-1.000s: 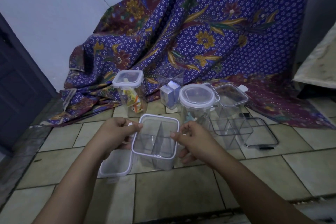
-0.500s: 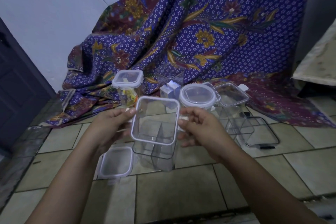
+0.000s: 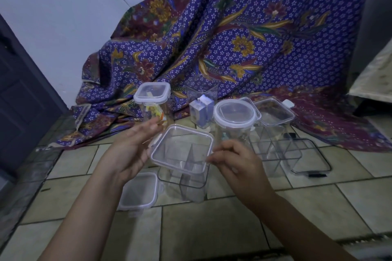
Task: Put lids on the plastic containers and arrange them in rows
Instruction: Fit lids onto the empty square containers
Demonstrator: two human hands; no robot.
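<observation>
A clear square lid (image 3: 182, 150) with a white rim hangs tilted just above an open clear container with dividers (image 3: 184, 184) that stands on the tiled floor. My right hand (image 3: 235, 161) pinches the lid's right edge. My left hand (image 3: 131, 150) is flat, fingers spread, with its palm against the lid's left corner. A second white-rimmed lid (image 3: 140, 192) lies on the floor left of that container. Behind stand a square lidded container (image 3: 152, 99) with colourful contents, a round lidded container (image 3: 234, 116), a lidded rectangular container (image 3: 273, 110) and another open divided container (image 3: 275, 150).
A black-rimmed lid (image 3: 311, 159) lies on the tiles at the right. An open clear container with a blue-white box (image 3: 202, 104) stands by the patterned purple cloth (image 3: 254, 38) draped at the back. A dark door (image 3: 19, 101) is at left, a mattress edge (image 3: 375, 78) at right.
The lid came up off the divided container, then was turned and tilted. My left hand's fingers have opened flat beside it, while my right hand keeps its pinch on the lid.
</observation>
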